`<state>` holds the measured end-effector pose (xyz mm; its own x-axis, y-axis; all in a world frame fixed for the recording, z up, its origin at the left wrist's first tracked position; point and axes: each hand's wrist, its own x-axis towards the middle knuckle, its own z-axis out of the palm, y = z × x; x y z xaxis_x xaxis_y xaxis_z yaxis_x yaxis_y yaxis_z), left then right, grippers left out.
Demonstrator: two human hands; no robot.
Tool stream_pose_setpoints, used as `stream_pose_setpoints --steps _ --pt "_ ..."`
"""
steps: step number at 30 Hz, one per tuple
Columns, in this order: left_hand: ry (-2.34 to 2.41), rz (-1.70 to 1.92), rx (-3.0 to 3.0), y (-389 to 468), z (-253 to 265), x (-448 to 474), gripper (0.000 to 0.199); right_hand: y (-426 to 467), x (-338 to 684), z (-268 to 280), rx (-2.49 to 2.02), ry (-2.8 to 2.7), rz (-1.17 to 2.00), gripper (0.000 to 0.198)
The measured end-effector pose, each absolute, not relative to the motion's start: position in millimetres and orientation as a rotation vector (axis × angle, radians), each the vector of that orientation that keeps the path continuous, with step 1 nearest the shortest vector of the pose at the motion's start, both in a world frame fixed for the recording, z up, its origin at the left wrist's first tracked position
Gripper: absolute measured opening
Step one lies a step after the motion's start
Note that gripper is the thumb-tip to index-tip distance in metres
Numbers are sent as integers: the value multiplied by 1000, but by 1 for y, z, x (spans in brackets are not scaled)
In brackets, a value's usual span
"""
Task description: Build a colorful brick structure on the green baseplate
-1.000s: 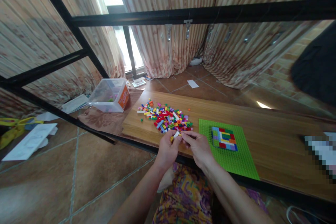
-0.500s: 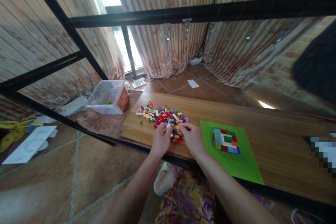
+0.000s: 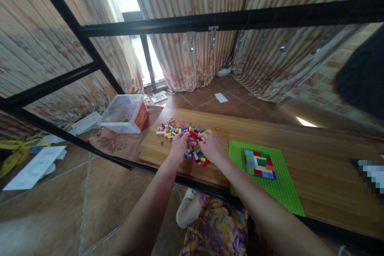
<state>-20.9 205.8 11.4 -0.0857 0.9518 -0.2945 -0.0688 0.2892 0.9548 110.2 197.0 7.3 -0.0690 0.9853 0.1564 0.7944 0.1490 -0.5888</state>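
Note:
A heap of small coloured toy bricks (image 3: 196,156) lies on the wooden tabletop. My left hand (image 3: 180,146) reaches into its near left part, with fingers stretched among the bricks. Across from it, my right hand (image 3: 211,146) has its fingers apart and pushed into the right side of the heap. Red bricks (image 3: 193,134) show between the two hands; the fingertips are partly hidden among the pieces. To the right, a green baseplate (image 3: 264,196) carries a low, multicoloured block of bricks (image 3: 260,164) with white, blue, green and yellow pieces inside.
A clear plastic box (image 3: 121,122) with an orange label and a few bricks stands left of the wooden tabletop (image 3: 327,160). A black metal bar (image 3: 168,24) crosses in front of the curtains. A pixelated object (image 3: 372,172) lies at the far right.
Both hands have moved slightly up into the heap, the right one also leftward. The white brick seen at my left fingertips no longer shows there. Bricks between the hands have shifted.

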Motion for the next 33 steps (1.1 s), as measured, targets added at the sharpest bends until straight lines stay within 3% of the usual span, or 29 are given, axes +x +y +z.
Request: stream_pose_setpoints --steps 10,17,33 --pt "1064 1213 502 190 21 -23 9 182 118 8 -1511 -1758 428 23" --pt "969 1315 555 176 28 -10 13 169 105 21 -1298 -1521 916 23" --pt "873 1303 571 146 33 6 28 143 92 16 -1148 -759 1435 33"
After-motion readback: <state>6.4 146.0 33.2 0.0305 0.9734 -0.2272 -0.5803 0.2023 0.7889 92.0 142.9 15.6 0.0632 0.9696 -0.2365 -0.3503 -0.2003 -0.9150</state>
